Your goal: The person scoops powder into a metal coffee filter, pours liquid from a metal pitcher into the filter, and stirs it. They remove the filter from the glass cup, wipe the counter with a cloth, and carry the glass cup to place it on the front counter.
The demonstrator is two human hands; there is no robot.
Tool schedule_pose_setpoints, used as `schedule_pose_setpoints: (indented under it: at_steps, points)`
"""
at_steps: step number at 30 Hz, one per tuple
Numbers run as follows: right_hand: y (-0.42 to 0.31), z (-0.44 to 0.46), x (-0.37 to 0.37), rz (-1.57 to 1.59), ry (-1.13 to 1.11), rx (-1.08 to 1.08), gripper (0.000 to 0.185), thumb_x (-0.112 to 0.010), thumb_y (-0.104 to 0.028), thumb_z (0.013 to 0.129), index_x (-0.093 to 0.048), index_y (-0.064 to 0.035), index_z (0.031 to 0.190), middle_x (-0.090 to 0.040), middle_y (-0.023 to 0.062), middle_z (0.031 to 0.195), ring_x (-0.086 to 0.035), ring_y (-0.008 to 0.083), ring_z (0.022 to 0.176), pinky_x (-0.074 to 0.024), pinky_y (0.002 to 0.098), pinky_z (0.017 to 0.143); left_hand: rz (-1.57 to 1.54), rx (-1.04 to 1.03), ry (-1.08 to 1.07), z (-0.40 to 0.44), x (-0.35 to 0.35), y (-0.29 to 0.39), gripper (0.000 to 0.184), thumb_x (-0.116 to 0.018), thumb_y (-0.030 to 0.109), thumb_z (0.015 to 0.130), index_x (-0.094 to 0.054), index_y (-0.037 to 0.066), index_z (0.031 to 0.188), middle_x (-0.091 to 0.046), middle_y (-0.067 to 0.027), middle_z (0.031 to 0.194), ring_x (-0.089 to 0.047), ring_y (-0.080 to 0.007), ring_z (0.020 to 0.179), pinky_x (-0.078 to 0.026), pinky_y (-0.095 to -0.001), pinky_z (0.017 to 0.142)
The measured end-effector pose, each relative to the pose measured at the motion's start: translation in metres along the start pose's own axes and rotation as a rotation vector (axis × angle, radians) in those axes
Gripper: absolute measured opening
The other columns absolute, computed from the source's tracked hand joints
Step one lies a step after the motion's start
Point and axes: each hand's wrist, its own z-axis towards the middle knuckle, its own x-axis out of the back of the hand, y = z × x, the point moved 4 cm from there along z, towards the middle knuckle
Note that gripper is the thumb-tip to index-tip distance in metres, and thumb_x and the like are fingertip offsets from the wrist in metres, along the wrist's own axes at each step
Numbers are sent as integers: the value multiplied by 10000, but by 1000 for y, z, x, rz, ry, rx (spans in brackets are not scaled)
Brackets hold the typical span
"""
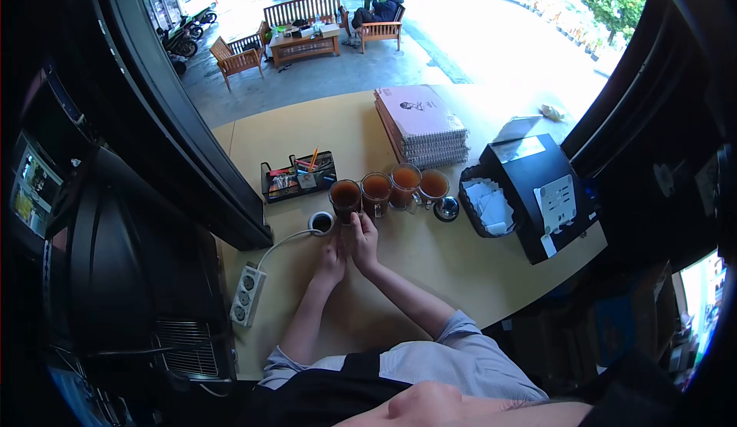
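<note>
My right hand [364, 240] is closed on the handle side of a glass mug of dark brown drink [345, 195], the leftmost in a row of glass mugs. Close beside it, just below the mug, my left hand [331, 262] is curled; what its fingers hold, if anything, is hidden. To the right stand a mug of reddish-brown drink [376, 187], a similar mug [405, 177] and a lighter orange-brown one [434, 184]. These three stand close together, with handles toward me.
A cable runs through a desk hole [321, 223] to a power strip [248, 295]. Around the mugs are a black mesh organizer [299, 177], stacked spiral-bound books [422, 120], a call bell [446, 209] and a black box [537, 196]. A seated person [378, 11] is outside.
</note>
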Motion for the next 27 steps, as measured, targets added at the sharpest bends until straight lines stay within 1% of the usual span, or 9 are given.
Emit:
schedule_pose_setpoints:
  at_steps: [4,6,7,10,15,17,18,24,27]
  points:
    - [11,-4,10,-80,29,43,197,-598,-207,956,-568,-12,954,-601,41,887,-549,100,826,-456,256,745,63,185,-93,-7,4,4,490,-329,293,1019,-346,51,1444,-454,-250,1386,-450,-433,1244,-403,-442,1018]
    - [12,-14,13,-266,35,73,396,-652,-235,912,-515,8,1194,-566,143,1150,-542,214,1089,-426,331,946,79,138,-73,-17,4,9,502,-320,318,1021,-351,43,1440,-457,-254,1380,-461,-433,1236,-406,-443,1020]
    - [10,-23,14,-261,32,80,396,-652,-235,912,-515,8,1194,-566,143,1150,-542,214,1089,-426,331,946,93,100,-56,-24,4,12,517,-311,344,1022,-357,36,1435,-461,-257,1375,-472,-434,1229,-408,-443,1021]
    - [-2,-59,18,-520,-77,156,715,-635,-189,884,-250,7,1452,-299,226,1446,-292,336,1366,-224,396,1136,226,54,-57,-48,2,-6,555,-303,394,1019,-363,26,1429,-461,-271,1365,-481,-437,1223,-408,-452,1026]
    - [-18,-119,37,-685,-156,230,692,-600,-188,872,-270,-20,1457,-263,217,1499,-270,367,1383,-193,441,1145,243,51,-35,-105,-11,1,549,-383,339,992,-338,28,1442,-472,-273,1346,-469,-425,1238,-402,-437,1040]
    - [-29,-141,38,-778,-415,268,644,-571,-219,890,-307,-67,1458,-282,178,1511,-240,350,1411,-187,448,1139,703,-252,-182,-127,-36,-10,592,-477,281,935,-315,44,1453,-441,-234,1381,-427,-376,1287,-374,-392,1071]
    - [-38,-152,41,-776,-427,269,644,-571,-219,890,-307,-67,1458,-282,178,1511,-240,350,1411,-187,448,1139,561,-200,-229,-130,-32,43,641,-525,284,889,-314,62,1452,-392,-194,1426,-368,-319,1335,-334,-413,1097]
    - [-68,-211,67,-863,-586,275,580,-496,-266,932,-330,-106,1464,-273,155,1537,-204,350,1437,-128,481,1145,753,-172,-257,-200,-66,56,660,-504,386,893,-326,67,1443,-352,-175,1467,-335,-300,1368,-289,-527,1100]
    - [-88,-244,81,-1023,-675,291,609,-484,-313,942,-293,-128,1490,-200,155,1568,-137,338,1459,-104,488,1151,771,-72,-245,-239,-87,57,708,-540,449,864,-322,130,1456,-304,-172,1502,-301,-311,1388,-280,-509,1112]
